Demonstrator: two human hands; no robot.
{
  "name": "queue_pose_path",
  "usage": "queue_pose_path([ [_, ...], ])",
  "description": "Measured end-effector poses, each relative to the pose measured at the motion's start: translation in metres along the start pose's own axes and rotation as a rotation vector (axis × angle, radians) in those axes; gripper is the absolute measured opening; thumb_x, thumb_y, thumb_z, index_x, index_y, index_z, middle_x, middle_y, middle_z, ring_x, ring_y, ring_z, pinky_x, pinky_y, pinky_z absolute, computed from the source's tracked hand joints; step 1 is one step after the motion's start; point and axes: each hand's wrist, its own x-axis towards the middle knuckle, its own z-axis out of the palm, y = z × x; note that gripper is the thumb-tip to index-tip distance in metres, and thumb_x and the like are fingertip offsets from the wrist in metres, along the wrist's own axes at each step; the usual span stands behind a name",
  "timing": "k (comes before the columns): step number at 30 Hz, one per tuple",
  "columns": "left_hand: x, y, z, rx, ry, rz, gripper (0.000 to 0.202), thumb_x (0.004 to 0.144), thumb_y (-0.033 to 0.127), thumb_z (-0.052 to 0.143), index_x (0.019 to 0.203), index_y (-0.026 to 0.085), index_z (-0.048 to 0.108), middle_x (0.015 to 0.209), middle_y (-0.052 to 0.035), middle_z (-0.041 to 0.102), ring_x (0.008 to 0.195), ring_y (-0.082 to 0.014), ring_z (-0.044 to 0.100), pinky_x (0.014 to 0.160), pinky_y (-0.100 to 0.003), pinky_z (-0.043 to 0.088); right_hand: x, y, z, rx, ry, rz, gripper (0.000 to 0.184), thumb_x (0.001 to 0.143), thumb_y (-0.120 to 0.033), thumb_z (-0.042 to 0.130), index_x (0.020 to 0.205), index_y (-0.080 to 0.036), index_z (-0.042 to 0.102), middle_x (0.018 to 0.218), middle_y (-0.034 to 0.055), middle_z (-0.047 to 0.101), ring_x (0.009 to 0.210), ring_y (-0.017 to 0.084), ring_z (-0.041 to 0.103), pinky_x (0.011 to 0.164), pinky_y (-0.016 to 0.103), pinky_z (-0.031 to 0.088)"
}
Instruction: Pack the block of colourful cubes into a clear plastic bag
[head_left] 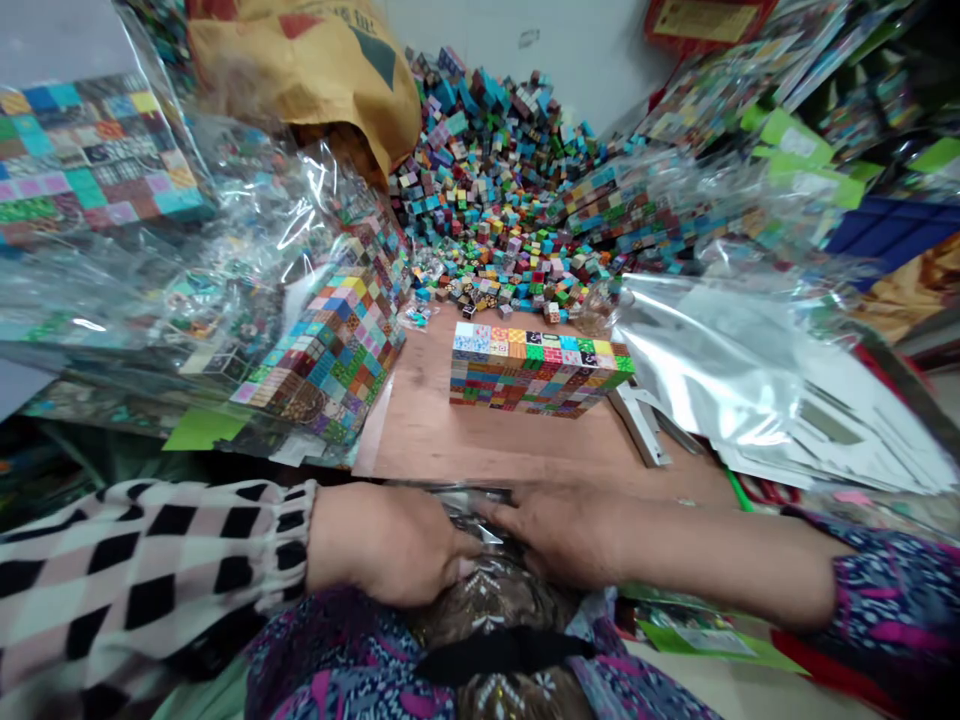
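Low in front of my body, my left hand (401,540) is closed, fingers curled, on a crinkled clear plastic bag (489,535). My right hand (574,532) grips the same bag from the other side, with some of its fingers hidden below. The bag lies close to the table's front edge, and I cannot see whether anything is inside it. Beyond my hands, apart from them, stands a block (536,375) built of small printed cubes in many colours.
Loose cubes (510,200) are heaped at the back. Bagged cube blocks (330,350) stand at the left. A metal, stapler-like tool (641,425) lies right of the block. Clear plastic sleeves (705,350) and white cards (832,440) cover the right side of the wooden table (427,440).
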Motion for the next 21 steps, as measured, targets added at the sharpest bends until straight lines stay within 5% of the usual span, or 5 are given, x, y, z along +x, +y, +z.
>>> queue_pose_path([
  [3,0.005,0.005,-0.009,-0.046,-0.067,0.012,0.024,0.096,0.021,0.048,0.103,0.023,0.071,0.082,-0.0023,0.076,0.059,-0.0157,0.064,0.051,-0.025,0.037,0.008,-0.008,-0.001,0.174,-0.057,-0.01,0.029,0.087,-0.031,0.064,0.114,-0.022,0.066,0.107,0.0062,0.07,0.092,0.02,0.065,0.085,0.035,0.053],
  [8,0.01,0.013,-0.026,0.061,-0.184,0.07,0.023,0.095,0.016,0.051,0.107,0.019,0.07,0.092,-0.003,0.077,0.073,-0.0163,0.069,0.057,-0.025,0.041,0.025,-0.017,-0.005,0.255,-0.039,-0.061,0.035,0.094,-0.038,0.058,0.122,-0.017,0.059,0.122,0.0089,0.061,0.103,0.022,0.062,0.087,0.043,0.054],
  [15,-0.006,0.012,-0.011,0.046,-0.014,0.099,0.02,0.09,0.021,0.055,0.102,0.023,0.07,0.075,-0.0011,0.075,0.055,-0.0167,0.064,0.049,-0.028,0.035,0.037,-0.014,0.007,0.295,-0.108,-0.113,0.034,0.094,-0.036,0.059,0.122,-0.017,0.059,0.12,0.0088,0.062,0.101,0.021,0.063,0.086,0.042,0.055],
  [21,-0.012,0.023,-0.01,0.038,0.138,0.143,0.021,0.088,0.025,0.057,0.104,0.027,0.07,0.088,-0.0018,0.076,0.078,-0.0185,0.068,0.078,-0.03,0.047,0.021,-0.017,0.007,0.263,-0.095,-0.098,0.055,0.086,-0.029,0.068,0.136,-0.015,0.048,0.127,0.0131,0.06,0.103,0.024,0.064,0.093,0.045,0.051],
])
